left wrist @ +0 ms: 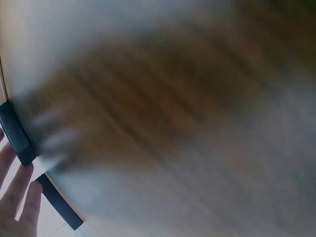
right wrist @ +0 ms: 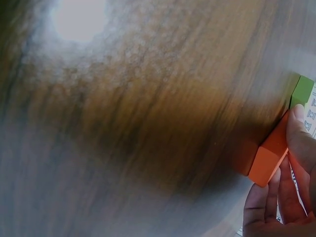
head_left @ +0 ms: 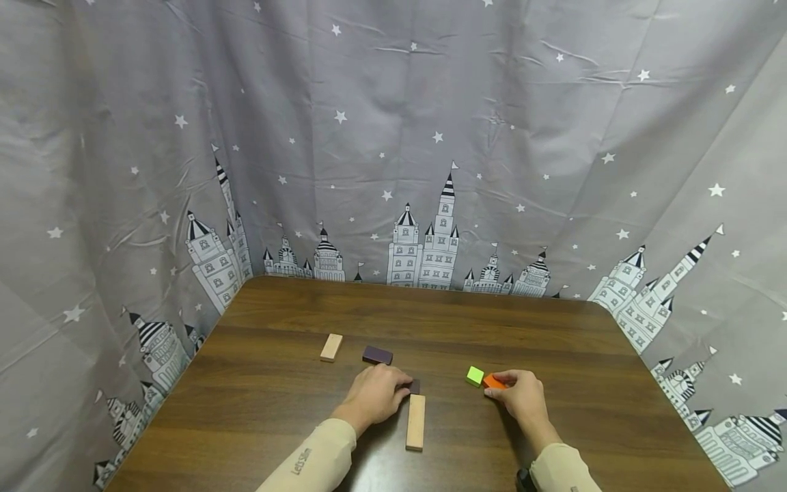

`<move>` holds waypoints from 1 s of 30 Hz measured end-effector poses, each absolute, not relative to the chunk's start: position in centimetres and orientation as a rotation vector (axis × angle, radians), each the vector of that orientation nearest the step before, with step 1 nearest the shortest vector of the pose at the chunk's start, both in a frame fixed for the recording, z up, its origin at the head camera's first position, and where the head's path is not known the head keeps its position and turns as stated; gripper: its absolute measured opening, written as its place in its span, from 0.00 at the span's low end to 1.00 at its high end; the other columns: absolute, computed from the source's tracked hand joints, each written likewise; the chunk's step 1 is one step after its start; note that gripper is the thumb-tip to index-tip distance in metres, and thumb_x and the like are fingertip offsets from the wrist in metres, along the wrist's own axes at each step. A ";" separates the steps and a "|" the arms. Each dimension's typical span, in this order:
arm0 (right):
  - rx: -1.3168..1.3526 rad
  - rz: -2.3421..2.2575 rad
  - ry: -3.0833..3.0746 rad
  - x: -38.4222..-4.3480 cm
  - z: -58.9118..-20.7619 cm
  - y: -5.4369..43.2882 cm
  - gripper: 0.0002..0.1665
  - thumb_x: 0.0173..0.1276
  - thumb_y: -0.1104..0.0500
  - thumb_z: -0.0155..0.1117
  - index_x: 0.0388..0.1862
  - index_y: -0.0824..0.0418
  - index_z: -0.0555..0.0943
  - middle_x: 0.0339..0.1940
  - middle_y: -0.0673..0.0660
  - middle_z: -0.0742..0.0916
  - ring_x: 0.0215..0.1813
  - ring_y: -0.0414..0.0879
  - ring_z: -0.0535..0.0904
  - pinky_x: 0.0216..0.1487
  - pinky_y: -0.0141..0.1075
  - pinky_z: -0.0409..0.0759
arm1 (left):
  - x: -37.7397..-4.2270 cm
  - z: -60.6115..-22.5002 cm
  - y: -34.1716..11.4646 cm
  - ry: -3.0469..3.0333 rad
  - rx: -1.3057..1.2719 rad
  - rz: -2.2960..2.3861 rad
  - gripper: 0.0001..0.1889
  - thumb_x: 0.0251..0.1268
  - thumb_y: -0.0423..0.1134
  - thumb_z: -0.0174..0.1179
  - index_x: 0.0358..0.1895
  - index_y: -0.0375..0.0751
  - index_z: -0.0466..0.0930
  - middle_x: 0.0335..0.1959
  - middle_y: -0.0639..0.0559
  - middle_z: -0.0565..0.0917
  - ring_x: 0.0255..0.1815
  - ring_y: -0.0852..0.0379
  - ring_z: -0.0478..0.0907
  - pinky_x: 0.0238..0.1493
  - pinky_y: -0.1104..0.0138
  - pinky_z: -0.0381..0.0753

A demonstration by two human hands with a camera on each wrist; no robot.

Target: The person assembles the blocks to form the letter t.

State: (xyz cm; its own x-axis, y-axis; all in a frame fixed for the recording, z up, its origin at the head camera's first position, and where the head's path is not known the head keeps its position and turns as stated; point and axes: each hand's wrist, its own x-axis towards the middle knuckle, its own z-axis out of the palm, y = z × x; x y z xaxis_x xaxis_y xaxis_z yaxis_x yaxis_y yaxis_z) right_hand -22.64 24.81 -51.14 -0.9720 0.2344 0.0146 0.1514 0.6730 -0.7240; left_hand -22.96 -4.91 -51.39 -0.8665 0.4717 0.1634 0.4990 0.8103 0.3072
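My left hand (head_left: 376,394) pinches a small dark block (head_left: 415,387) by its left end, thumb and forefinger on either side. Its far end stands right at the top of a long pale wooden block (head_left: 415,424). A second dark purple block (head_left: 378,354) lies just beyond the knuckles. At the edge of the left wrist view, fingers (left wrist: 19,187) touch one dark block (left wrist: 17,133). On the right, my right hand (head_left: 521,398) grips an orange block (head_left: 494,382) between thumb and fingers, flat on the table. A lime green block (head_left: 475,376) sits at the orange one's left end.
Another pale wooden block (head_left: 331,347) lies farther left on the brown wooden table (head_left: 277,410). Behind the table hangs a grey curtain (head_left: 369,137) printed with stars and castles, meeting its back edge.
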 end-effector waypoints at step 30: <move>-0.338 1.194 -2.794 -22.6 -50.9 24.8 0.22 0.50 0.62 0.84 0.45 0.68 0.89 0.46 0.68 0.87 0.47 0.59 0.82 0.49 0.54 0.78 | -22.5 -51.1 -4.4 -3.064 -0.653 -0.781 0.32 0.55 0.63 0.70 0.61 0.52 0.82 0.59 0.51 0.78 0.60 0.44 0.70 0.55 0.50 0.67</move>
